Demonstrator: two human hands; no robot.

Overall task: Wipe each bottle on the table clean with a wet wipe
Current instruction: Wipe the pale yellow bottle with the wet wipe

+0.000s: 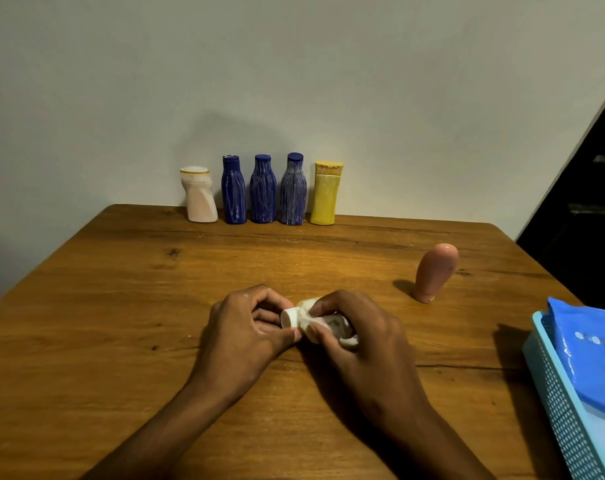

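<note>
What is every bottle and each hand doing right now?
Small bottle: sideways, capped, held in both hands.
Wet wipe: pressed on it.
Left hand: holds cap end.
Right hand: grips wipe.
Five back bottles: upright, streaked.
Pink bottle: standing on cap, alone.

Back row: white bottle (pixel 201 195), three blue bottles (pixel 263 190) streaked white, yellow bottle (pixel 325 194). Pink bottle (pixel 434 271) glossy. Basket (pixel 557 407) pale blue, dotted mesh.
</note>
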